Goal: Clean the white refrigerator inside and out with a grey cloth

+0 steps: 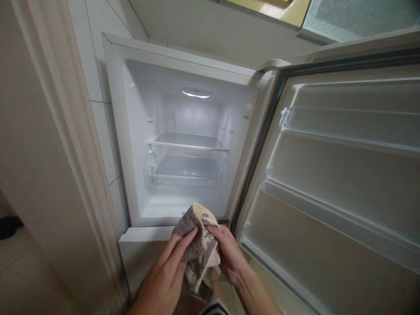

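The fridge (193, 114) stands open, its door (344, 168) is at the right, and in front of the fridge a crumpled cloth (201, 249) is pinched by the left hand (166, 273) and also by the right hand (231, 256).

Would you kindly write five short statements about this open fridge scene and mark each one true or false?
1. The left hand and the right hand both hold the cloth. True.
2. The fridge door is shut. False: the fridge door stands open.
3. The light inside is lit. True.
4. The cloth is plain red. False: it is patterned in grey-brown and cream.
5. A clear tray sits below the upper shelf. True.
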A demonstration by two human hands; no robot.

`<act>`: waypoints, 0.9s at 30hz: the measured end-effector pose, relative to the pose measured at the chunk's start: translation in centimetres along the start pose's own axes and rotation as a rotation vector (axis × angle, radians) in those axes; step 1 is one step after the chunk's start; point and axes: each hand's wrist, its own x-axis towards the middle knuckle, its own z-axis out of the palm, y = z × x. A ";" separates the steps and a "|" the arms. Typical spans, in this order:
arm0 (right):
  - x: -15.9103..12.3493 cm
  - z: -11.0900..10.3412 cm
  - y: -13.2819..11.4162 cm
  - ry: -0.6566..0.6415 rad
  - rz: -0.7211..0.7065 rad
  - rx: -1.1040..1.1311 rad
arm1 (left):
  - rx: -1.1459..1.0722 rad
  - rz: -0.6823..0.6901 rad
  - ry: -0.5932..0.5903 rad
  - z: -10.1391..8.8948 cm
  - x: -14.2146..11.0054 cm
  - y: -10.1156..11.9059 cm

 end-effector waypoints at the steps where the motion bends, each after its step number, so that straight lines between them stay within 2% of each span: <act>1: -0.1 0.8 0.1 0.002 0.000 0.034 | 0.053 0.050 -0.028 0.6 -0.3 0.4; 3: -0.5 1.7 0.3 -0.020 -0.015 0.016 | 0.095 0.093 -0.002 1.6 -0.9 0.6; 6: -1.0 1.5 0.7 -0.088 -0.060 -0.107 | 0.025 0.068 0.025 2.8 -1.7 -0.2; 9: -0.9 0.2 0.8 -0.078 -0.073 -0.292 | -0.144 -0.058 0.096 3.5 -2.0 -1.6; 11: -0.7 -1.1 0.6 -0.059 -0.140 -0.474 | -0.281 -0.231 0.232 3.1 -1.8 -2.7; 14: -0.8 -3.4 -0.4 -0.039 -0.277 -0.719 | -0.409 -0.492 0.374 0.7 -0.8 -4.3; 19: -2.4 -6.4 -3.1 0.033 -0.335 -0.952 | -0.496 -0.659 0.389 -5.6 1.3 -5.7; 22: -3.3 -6.5 -4.3 0.014 -0.301 -1.107 | -0.445 -0.664 0.418 -8.0 2.0 -5.4; 24: -3.5 -6.1 -4.6 -0.025 -0.301 -1.160 | -0.394 -0.612 0.466 -8.6 2.3 -5.0; 27: -3.3 -5.6 -4.5 -0.059 -0.334 -1.154 | -0.492 -0.618 0.491 -9.0 2.4 -4.3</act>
